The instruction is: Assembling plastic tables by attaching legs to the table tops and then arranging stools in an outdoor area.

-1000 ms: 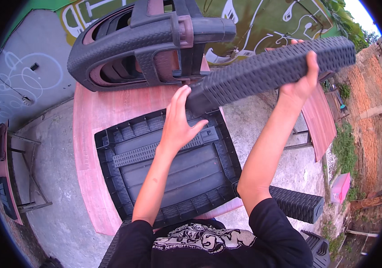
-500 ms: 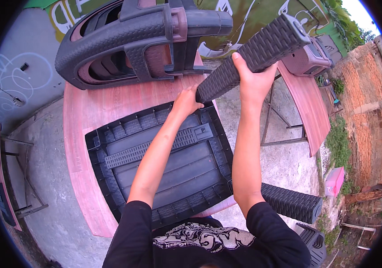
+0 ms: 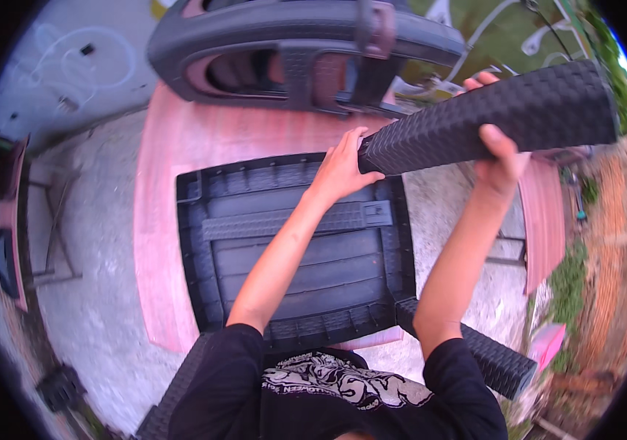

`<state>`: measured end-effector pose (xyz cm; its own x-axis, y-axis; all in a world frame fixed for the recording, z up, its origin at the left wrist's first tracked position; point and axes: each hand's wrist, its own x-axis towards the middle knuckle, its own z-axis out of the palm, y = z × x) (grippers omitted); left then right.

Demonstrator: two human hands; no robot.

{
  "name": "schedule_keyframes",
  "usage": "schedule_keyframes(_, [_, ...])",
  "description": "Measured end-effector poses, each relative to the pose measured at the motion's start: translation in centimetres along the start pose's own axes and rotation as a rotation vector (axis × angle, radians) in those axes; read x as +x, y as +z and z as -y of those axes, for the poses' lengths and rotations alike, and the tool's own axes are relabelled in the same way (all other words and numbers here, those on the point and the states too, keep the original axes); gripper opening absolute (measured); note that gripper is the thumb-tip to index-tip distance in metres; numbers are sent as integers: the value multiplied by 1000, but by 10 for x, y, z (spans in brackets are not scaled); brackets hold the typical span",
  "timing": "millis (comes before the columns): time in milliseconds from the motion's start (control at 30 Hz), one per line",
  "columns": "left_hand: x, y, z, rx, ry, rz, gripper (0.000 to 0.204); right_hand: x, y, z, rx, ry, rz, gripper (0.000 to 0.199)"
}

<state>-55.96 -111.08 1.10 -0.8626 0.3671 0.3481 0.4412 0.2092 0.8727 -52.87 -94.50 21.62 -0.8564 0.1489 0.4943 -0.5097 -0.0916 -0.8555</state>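
A black plastic table leg (image 3: 489, 117) with a woven pattern slants up to the right from the far right corner of an overturned black tabletop (image 3: 291, 275). My right hand (image 3: 502, 161) grips the leg around its middle, thumb on the near side and fingertips showing over the far edge. At the narrow end, my left hand (image 3: 339, 170) closes around the leg and the corner; its palm side is hidden. Another woven leg (image 3: 500, 359) sticks out from the tabletop's near right corner, partly behind my right forearm. One more woven leg (image 3: 174, 389) shows beside my left sleeve.
The tabletop lies on a pinkish wood-look table (image 3: 159, 264). Stacked dark chairs (image 3: 255, 70) stand at its far side. To the right is a second pinkish table (image 3: 544, 227), with a pink box (image 3: 546, 345) on the ground nearby. Concrete floor (image 3: 101, 220) surrounds the tables.
The leg has swung from a steep slant to a flatter one, its wide end moving right and down. My right hand has moved right with it. The whole view has shifted.
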Motion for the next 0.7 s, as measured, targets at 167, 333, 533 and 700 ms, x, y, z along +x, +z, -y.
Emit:
schedule_keyframes(167, [-44,-117,-3,150,-24,-285,84,35,92,-23,245,48,353,75])
schedule_keyframes(333, [-93,-186,-17,112,-346,-572,75,64,189,-51,442,52,877,89])
schedule_keyframes(533, [-126,-232,36,360,-449,-905,72,28,336,-49,396,85,549,55])
schedule_keyframes(700, [-144,-263,61,48,-431,-586,61,25,354,-101,282,134,702,49])
